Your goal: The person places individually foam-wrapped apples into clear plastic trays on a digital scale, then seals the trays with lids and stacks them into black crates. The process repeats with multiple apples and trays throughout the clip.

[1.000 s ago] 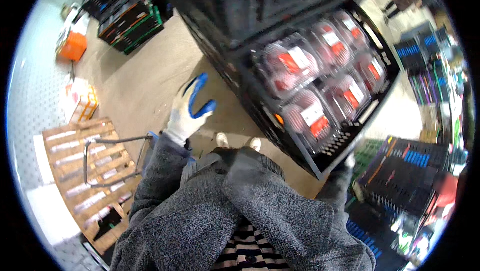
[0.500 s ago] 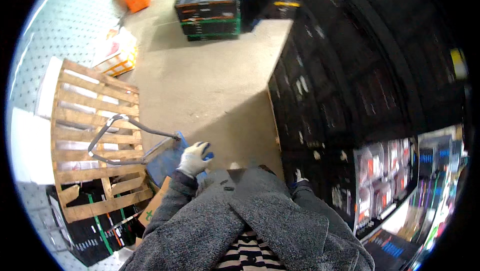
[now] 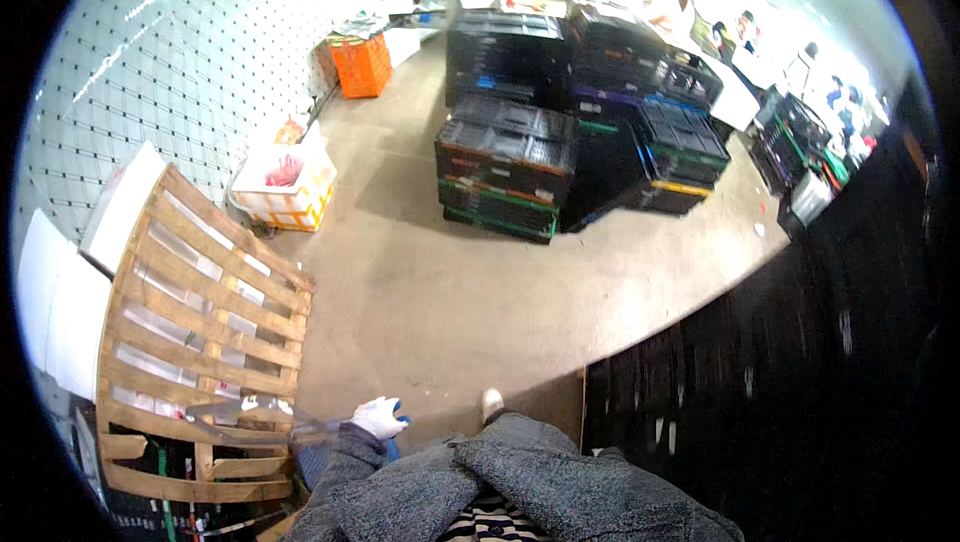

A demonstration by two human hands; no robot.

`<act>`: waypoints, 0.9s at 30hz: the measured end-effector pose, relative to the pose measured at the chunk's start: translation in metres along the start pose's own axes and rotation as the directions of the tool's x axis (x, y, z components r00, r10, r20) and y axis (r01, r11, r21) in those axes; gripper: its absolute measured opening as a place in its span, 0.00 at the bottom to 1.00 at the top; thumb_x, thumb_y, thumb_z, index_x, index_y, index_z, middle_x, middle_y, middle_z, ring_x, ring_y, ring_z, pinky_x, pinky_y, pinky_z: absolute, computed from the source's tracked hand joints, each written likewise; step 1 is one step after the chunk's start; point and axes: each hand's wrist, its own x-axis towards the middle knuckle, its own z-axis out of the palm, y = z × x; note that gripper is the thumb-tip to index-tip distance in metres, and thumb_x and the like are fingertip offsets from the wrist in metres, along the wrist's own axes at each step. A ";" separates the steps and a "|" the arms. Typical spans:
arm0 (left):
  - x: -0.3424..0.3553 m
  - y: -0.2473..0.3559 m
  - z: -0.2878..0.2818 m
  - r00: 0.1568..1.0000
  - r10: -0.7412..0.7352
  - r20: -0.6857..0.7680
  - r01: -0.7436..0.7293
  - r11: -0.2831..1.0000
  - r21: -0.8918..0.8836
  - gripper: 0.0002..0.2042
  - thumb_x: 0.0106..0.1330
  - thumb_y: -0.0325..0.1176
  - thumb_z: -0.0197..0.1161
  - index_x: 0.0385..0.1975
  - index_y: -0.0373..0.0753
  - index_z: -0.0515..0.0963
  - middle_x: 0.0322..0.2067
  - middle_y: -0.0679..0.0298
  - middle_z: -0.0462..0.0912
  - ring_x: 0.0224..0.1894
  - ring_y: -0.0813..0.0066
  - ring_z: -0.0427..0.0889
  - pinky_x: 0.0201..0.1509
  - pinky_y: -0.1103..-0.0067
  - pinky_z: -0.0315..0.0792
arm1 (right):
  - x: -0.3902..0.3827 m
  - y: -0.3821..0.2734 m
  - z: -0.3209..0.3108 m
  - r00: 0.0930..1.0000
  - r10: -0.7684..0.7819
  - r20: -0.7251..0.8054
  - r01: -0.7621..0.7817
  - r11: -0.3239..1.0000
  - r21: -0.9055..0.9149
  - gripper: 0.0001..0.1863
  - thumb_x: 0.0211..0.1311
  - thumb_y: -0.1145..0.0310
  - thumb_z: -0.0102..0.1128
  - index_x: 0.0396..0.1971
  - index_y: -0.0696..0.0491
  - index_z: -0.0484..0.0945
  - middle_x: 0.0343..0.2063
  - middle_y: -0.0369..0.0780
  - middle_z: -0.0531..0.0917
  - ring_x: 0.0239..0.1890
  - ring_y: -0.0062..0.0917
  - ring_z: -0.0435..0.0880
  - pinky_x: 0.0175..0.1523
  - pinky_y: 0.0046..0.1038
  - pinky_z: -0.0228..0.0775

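My left hand (image 3: 380, 418), in a white work glove with blue on the palm side, hangs low at the left of my body. Its thumb and fingers are apart, and nothing shows between them. Nearest to it is a blue trolley (image 3: 318, 457) whose grey bar handle (image 3: 240, 410) leans across a wooden pallet (image 3: 205, 337). The pallet stands tilted on its edge. Of my right hand, only a pale sliver (image 3: 600, 452) shows beside my coat, next to the dark stack; its fingers are hidden.
Black folding crates (image 3: 505, 157) stand stacked ahead on the floor. A white-and-orange box (image 3: 285, 182) and an orange crate (image 3: 362, 64) line the left wall. A tall dark stack (image 3: 760, 372) runs along my right. People (image 3: 675, 7) are at tables far back.
My view has tilted up and swung, so the crates ahead sit lower and people at tables appear. One pale shoe shows further forward. My left hand stays beside the trolley.
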 end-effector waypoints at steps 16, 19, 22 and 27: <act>0.278 -0.167 -0.162 0.994 -0.103 0.031 0.108 0.963 -0.248 0.25 0.51 0.52 0.64 0.41 0.38 0.78 0.41 0.50 0.80 0.45 0.53 0.78 0.48 0.65 0.72 | 0.107 -0.516 -0.361 0.907 -0.287 -0.309 0.409 0.775 0.482 0.17 0.62 0.55 0.54 0.36 0.55 0.78 0.29 0.45 0.84 0.31 0.34 0.84 0.33 0.33 0.75; 0.338 -0.177 -0.261 0.992 0.000 -0.130 -0.035 0.963 -0.267 0.25 0.51 0.50 0.65 0.43 0.38 0.77 0.42 0.51 0.80 0.46 0.54 0.79 0.50 0.66 0.72 | 0.035 -0.562 -0.376 0.942 -0.148 -0.300 0.104 0.982 -0.158 0.20 0.60 0.53 0.48 0.42 0.49 0.80 0.43 0.44 0.82 0.46 0.36 0.81 0.51 0.38 0.69; 0.419 -0.194 -0.332 0.995 0.070 -0.072 -0.075 0.995 -0.064 0.28 0.50 0.50 0.66 0.48 0.40 0.77 0.46 0.55 0.79 0.50 0.58 0.78 0.54 0.69 0.71 | 0.019 -0.578 -0.400 0.963 -0.077 -0.257 0.028 0.982 -0.188 0.19 0.60 0.55 0.46 0.40 0.48 0.82 0.45 0.44 0.81 0.48 0.36 0.80 0.51 0.37 0.69; 0.577 -0.200 -0.449 0.933 0.281 -0.225 -0.283 0.959 0.028 0.25 0.49 0.43 0.68 0.47 0.37 0.77 0.44 0.55 0.80 0.48 0.58 0.79 0.52 0.69 0.72 | 0.082 -0.616 -0.447 0.912 -0.160 -0.378 -0.026 0.897 -0.442 0.17 0.63 0.61 0.45 0.44 0.46 0.81 0.48 0.41 0.80 0.50 0.32 0.79 0.53 0.32 0.70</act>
